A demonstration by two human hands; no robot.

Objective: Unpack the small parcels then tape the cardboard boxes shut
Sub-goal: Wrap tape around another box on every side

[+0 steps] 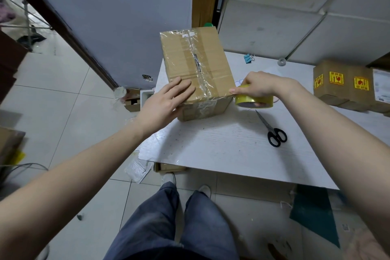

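Cardboard box (pixel 197 69) sits on the white counter (pixel 221 143), toward its far-left corner, flaps down, w/ clear tape running along the centre seam and over the near edge onto the front face. Left hand (pixel 166 99) lies flat on the box's near-left top, fingers (pixel 179 86) straight and slightly spread, pressing the top, not gripping anything. Right hand (pixel 259 85) is at the box's near-right corner, holding a yellowish tape roll (pixel 254 99): fingers curl over the roll's top and into its core, thumb tip pressed at the box's top edge. Roll is touching or just beside the box's right side; can't tell which. Black-handled scissors (pixel 272 130) lie closed on the counter near the roll, blades pointing toward it, apart from both hands. Blue binder clip (pixel 248 58) sits further back on the counter, by the wall. Two more cardboard boxes w/ yellow-red stickers (pixel 337 84) stand at the counter's right end, well apart from the taped one. Person's legs in blue trousers (pixel 168 224) show below, on tiled floor (pixel 69 101).
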